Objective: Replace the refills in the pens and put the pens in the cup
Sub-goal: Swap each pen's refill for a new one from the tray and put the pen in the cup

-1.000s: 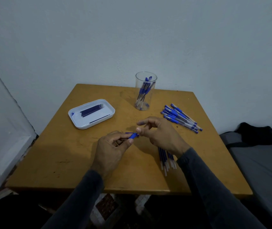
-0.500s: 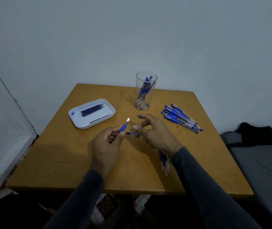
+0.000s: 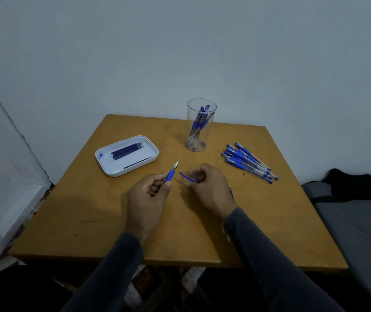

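My left hand (image 3: 148, 199) grips a pen (image 3: 171, 173) by its blue grip, metal tip pointing up and away. My right hand (image 3: 209, 188) is curled close beside it and pinches a small blue pen cap (image 3: 186, 177), mostly hidden by the fingers. A clear cup (image 3: 200, 140) with several blue pens inside stands at the back of the wooden table (image 3: 90, 210). A white tray (image 3: 110, 167) at the back left holds several dark blue refills (image 3: 127, 150). A pile of blue pens (image 3: 248, 162) lies at the right.
A few more pens (image 3: 232, 194) lie on the table, mostly hidden under my right wrist. The wall runs close behind the table. A grey seat with a black cloth (image 3: 349, 185) sits to the right.
My hands, joined at the pen a second ago, have come apart. The right hand drew the cap off to the right; the left hand tilted the pen so its bare tip points up.
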Motion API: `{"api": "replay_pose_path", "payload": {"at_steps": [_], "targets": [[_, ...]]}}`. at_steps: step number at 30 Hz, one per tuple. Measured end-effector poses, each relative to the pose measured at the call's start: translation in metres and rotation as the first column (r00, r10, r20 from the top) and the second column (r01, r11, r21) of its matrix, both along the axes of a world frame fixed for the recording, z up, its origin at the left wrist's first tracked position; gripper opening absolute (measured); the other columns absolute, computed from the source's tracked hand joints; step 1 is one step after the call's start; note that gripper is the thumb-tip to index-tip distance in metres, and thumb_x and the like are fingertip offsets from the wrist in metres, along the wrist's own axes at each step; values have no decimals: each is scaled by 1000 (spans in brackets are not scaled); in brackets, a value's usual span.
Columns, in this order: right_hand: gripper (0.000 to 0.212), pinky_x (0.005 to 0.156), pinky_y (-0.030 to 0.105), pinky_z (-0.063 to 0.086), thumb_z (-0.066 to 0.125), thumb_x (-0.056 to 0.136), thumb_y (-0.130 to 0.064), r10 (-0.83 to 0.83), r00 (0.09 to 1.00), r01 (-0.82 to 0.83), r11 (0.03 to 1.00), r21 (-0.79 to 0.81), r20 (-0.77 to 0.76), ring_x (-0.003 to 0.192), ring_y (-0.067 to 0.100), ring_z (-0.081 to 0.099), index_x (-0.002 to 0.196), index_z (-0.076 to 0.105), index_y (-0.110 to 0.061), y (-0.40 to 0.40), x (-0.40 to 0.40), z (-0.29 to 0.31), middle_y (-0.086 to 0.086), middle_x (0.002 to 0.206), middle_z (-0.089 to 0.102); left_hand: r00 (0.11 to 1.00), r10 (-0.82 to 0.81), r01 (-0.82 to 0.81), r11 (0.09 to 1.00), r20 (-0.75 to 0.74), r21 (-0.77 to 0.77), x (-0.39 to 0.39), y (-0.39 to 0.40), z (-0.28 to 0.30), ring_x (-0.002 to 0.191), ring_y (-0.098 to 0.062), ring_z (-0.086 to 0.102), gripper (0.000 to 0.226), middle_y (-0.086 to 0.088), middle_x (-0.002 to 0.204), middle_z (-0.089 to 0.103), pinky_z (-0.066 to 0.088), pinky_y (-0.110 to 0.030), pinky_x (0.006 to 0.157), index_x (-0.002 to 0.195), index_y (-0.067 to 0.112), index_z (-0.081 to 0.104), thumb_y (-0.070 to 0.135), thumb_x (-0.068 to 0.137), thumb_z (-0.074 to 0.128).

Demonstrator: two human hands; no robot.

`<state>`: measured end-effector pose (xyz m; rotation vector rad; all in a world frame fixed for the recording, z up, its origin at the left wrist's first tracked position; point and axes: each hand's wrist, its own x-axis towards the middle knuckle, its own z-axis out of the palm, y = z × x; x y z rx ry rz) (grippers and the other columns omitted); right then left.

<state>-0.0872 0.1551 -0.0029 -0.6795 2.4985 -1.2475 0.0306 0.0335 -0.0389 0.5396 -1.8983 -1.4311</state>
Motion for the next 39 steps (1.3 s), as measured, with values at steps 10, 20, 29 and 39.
{"api": "replay_pose_path", "payload": {"at_steps": [10, 20, 29, 39], "targets": [[13, 38, 27, 41, 60, 100, -3, 130, 968, -43, 928, -370, 214, 54, 24, 54, 104, 72, -8, 35, 3, 27, 11, 81, 66, 984, -170, 175, 979, 56, -104, -1, 3, -3, 80, -11, 64, 29, 12, 87, 69, 57, -30, 70, 115, 23, 76, 13, 88, 76], [15, 39, 23, 34, 58, 101, -4, 180, 959, -129, 965, -230, 220, 49, 12, 44, 101, 72, -10, 42, 0, 34, 8, 75, 61, 970, -232, 240, 962, 75, -130, 0, 4, -4, 76, -18, 62, 28, 12, 86, 70, 57, -42, 68, 113, 26, 77, 16, 86, 77], [19, 43, 20, 38, 62, 99, -4, 222, 962, -200, 969, -146, 160, 50, 8, 47, 95, 75, -16, 44, -5, 35, 7, 76, 66, 967, -246, 252, 960, 67, -124, -1, 2, -6, 76, -18, 63, 28, 11, 86, 71, 57, -44, 68, 110, 26, 78, 14, 85, 79], [13, 36, 29, 47, 69, 95, -4, 131, 972, -44, 915, -400, 193, 49, 25, 59, 106, 62, -2, 38, 4, 18, 14, 82, 75, 970, -236, 241, 966, 60, -95, 2, 1, -2, 70, -20, 61, 27, 4, 80, 70, 54, -39, 63, 113, 22, 77, 18, 86, 78]]}}
